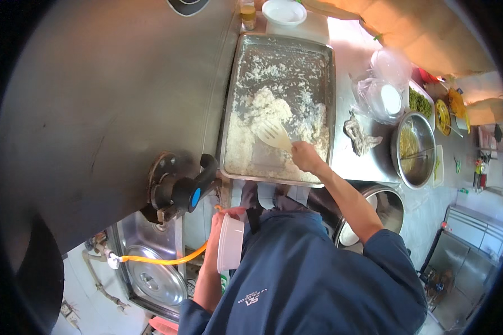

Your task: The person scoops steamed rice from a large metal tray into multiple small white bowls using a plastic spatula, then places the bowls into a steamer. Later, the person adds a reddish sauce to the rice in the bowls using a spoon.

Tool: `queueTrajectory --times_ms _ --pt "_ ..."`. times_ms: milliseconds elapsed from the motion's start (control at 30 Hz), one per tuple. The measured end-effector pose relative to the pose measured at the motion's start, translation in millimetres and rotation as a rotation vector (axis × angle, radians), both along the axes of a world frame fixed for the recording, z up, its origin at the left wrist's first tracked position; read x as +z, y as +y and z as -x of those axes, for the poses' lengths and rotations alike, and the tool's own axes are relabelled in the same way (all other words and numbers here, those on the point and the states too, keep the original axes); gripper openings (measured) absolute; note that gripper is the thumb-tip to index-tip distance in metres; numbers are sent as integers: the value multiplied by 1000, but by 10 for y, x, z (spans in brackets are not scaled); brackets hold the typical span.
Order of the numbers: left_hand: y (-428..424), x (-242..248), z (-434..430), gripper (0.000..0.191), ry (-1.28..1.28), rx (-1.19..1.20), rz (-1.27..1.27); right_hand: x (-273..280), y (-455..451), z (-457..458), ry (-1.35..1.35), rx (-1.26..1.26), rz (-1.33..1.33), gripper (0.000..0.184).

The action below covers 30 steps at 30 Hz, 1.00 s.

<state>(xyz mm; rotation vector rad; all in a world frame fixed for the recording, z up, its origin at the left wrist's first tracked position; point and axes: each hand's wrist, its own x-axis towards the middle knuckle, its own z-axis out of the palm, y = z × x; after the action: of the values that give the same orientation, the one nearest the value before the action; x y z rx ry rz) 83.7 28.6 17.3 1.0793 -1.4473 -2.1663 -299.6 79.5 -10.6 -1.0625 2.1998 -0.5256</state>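
Observation:
My right hand (307,156) grips the handle of a pale slotted turner (273,133). The turner's blade rests in a mound of what looks like cooked white rice (268,105). That rice is spread over a large rectangular metal tray (334,88), thick at the near side and thin, with bare metal showing, at the far side. Low beside my body, my left hand (227,212) holds a round white plastic container (231,243), tipped on its side from this view; its inside is hidden.
Right of the tray lie a crumpled cloth (361,136), bagged plastic containers (387,98) and a steel bowl of yellowish food (411,150). A large metal pot (392,209) stands below. On the left are a black-handled fixture (193,192), a sink (151,234) and an orange hose (163,261).

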Motion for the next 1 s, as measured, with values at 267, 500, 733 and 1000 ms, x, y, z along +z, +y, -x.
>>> queueTrajectory --times_ms 267,500,733,1000 --pt "-246 310 -336 44 -74 -111 -440 236 -846 1176 -344 145 34 12" --pt "-577 -133 -12 38 -292 -411 -388 -12 -809 926 260 896 -206 18" --pt "-287 -458 343 40 -36 -136 -572 251 -309 865 193 326 -81 21" --pt "-214 -369 457 60 52 108 -651 419 -57 569 278 286 -191 23"
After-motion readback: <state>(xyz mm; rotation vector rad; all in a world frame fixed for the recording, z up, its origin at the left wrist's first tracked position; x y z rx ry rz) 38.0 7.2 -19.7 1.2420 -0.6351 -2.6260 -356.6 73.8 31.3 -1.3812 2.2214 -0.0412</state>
